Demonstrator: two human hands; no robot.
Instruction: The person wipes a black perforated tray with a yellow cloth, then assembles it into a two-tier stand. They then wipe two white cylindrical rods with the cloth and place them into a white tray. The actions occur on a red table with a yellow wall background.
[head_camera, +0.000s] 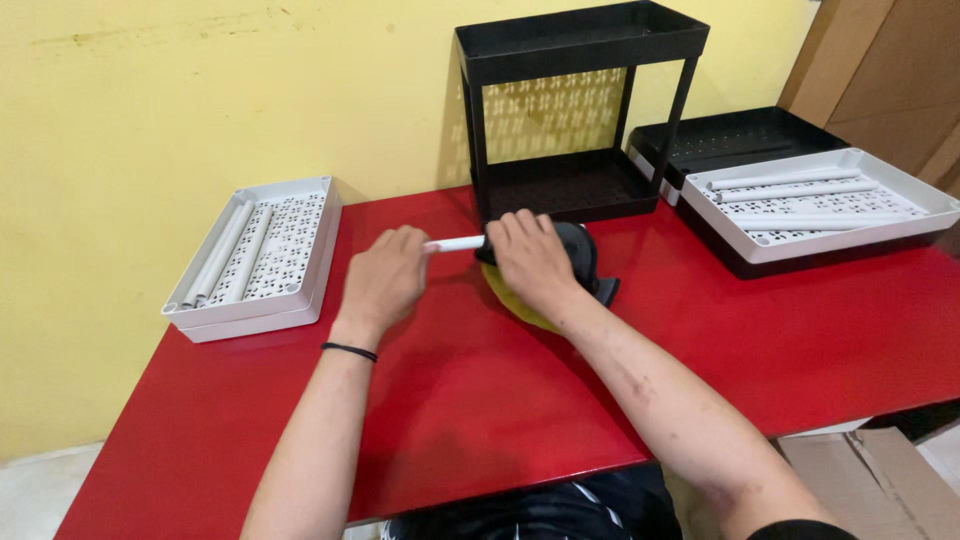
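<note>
Both hands hold one white tube (458, 243) level above the red table (470, 400), in front of a black two-tier rack (577, 110). My left hand (385, 280) is closed round the tube's left end. My right hand (532, 260) grips its right end. Under the right hand lie a black object (585, 262) and a yellow round piece (520, 308), both partly hidden. A thin black band circles my left wrist.
A white perforated tray (262, 255) with several white tubes sits at the left edge. At the right, another white tray (830, 205) with tubes rests on a black tray (735, 135). A yellow wall stands behind; a cardboard box (880, 480) lies on the floor.
</note>
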